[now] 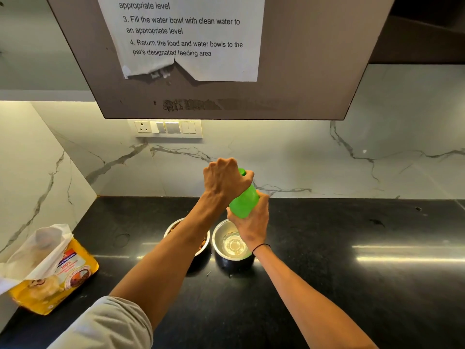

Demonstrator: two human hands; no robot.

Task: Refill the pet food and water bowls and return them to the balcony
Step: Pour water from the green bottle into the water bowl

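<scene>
Green bottle (245,202) clasped by right hand (251,222); left hand (224,180) curls around its cap above. Beneath, water bowl (231,244) looks filled; recapping seems next.

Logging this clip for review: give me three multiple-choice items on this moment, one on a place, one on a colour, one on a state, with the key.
1. Where does the pet food bag lie?
A. left end of the counter
B. between the bowls
C. right end of the counter

2. What colour is the bottle?
A. blue
B. green
C. red

3. What does the right-hand steel bowl hold?
A. kibble
B. nothing
C. clear water

Key: 1 A, it lies by the left wall on the black counter. 2 B, bright green between the left hand at its top and the right hand. 3 C, water glints inside it.
</scene>
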